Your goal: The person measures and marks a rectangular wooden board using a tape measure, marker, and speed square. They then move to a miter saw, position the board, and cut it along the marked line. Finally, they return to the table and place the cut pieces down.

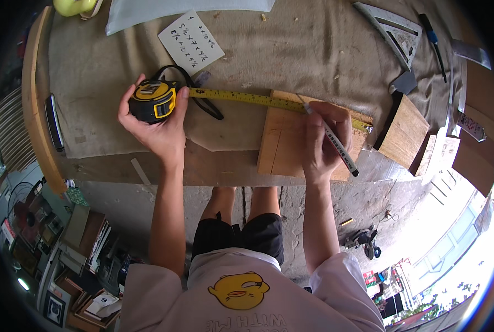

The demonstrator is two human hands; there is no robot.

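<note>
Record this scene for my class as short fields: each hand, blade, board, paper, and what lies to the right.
Left hand: holds the yellow-and-black tape measure
Right hand: holds a white marker, its tip at the blade
Blade: drawn out rightward across the board, hook end near its right edge
Board: wooden, at the table's near edge, with faint lines
Paper: white, handwritten, beyond the tape measure
To the right: a wood block; farther off, a triangular square
</note>
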